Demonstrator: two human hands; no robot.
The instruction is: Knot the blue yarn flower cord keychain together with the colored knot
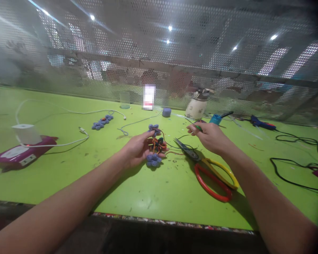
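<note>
Over the green table, my left hand [139, 150] holds a crocheted piece [153, 159] with blue-purple flowers at its top and bottom and dark and orange yarn between them. Loose dark and reddish strands trail from it to the right. My right hand [208, 135] is closed on a thin hook with a green grip [198, 127], its tip pointing up and left. Below that hand lie large scissors [214, 180] with one red and one yellow handle, blades slightly apart. Dark yarn crosses the blades.
On the green table [137, 201] are a purple power strip [38, 151] with a white charger [27, 134], another flower piece [102, 122], a purple yarn ball [166, 112], a lit phone [148, 97], a glass [124, 100], a cream jug [196, 106] and a blue glue gun [262, 123].
</note>
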